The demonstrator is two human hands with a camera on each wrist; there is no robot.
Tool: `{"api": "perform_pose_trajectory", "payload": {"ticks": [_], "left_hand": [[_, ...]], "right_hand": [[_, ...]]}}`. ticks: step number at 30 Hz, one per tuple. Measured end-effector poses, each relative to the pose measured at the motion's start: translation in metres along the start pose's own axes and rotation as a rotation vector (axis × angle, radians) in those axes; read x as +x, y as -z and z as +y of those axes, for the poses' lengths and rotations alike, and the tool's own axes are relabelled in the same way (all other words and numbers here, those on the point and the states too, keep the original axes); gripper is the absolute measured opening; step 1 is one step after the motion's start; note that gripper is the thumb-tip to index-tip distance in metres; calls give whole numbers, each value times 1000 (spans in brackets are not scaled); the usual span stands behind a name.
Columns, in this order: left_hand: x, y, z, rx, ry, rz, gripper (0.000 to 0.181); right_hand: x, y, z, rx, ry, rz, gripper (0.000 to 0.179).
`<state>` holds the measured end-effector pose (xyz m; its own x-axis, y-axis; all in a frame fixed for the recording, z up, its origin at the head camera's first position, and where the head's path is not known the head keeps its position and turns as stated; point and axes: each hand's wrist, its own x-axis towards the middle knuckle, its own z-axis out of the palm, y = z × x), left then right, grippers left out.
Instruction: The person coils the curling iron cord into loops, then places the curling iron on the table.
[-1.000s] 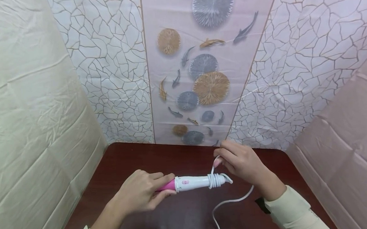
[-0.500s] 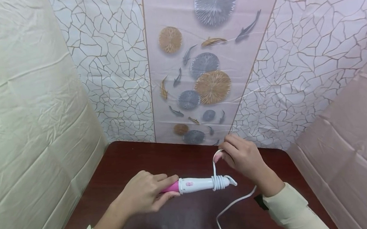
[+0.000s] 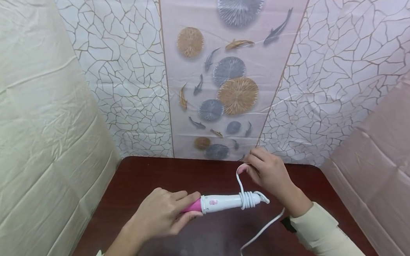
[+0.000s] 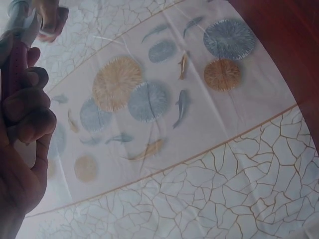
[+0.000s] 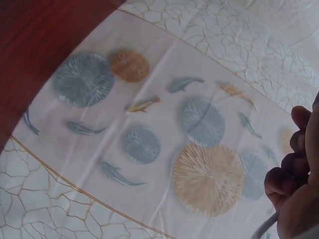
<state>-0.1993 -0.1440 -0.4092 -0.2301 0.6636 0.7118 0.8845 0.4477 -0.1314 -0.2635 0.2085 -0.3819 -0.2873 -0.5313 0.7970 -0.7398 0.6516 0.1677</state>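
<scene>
Appliance (image 3: pixel 223 202), white and rod-shaped, over the table (image 3: pixel 148 172): the left hand (image 3: pixel 161 213) curls round its pink section (image 3: pixel 193 205), while the right hand (image 3: pixel 269 175) pinches the cord (image 3: pixel 248 199), wound in turns about the right end. We judge the body light, stiff and perhaps slippery, the cord pliant; we would grip the pink section or the bare white handle (image 3: pixel 227 202) left of the cord. Its long axis runs left to right, corded end pointing right.

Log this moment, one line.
left hand: grips pink-and-white wand-shaped appliance; right hand: pinches white cord; cord: partly coiled round appliance's narrow end
</scene>
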Motion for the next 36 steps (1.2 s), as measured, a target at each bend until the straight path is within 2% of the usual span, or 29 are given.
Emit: {"api": "perform_pose_trajectory", "payload": {"ticks": [7, 15, 17, 21, 23, 25, 28, 31, 36], "left_hand": [[4, 5, -5, 37, 20, 24, 39], [4, 6, -9, 31, 35, 42, 42], [4, 6, -10, 32, 38, 44, 41], [4, 6, -12, 33, 54, 47, 43], [3, 6, -13, 32, 67, 48, 44], [3, 5, -14, 32, 80, 46, 45], [2, 4, -17, 34, 101, 36, 46], [0, 3, -20, 39, 124, 27, 46], [-4, 0, -25, 38, 152, 21, 42]], "right_hand": [[-15, -8, -9, 4, -42, -51, 51], [-24, -12, -23, 36, -61, -85, 49], [-27, -13, -25, 61, -83, -104, 43], [-36, -14, -32, 98, -115, -134, 16], [-42, -15, -36, 109, -94, -121, 6], [-47, -16, -41, 104, -46, -107, 9], [-51, -16, -49, 91, 45, -85, 27], [-52, -13, -57, 47, 118, -106, 37], [-48, 0, -66, -26, 178, -157, 34]]}}
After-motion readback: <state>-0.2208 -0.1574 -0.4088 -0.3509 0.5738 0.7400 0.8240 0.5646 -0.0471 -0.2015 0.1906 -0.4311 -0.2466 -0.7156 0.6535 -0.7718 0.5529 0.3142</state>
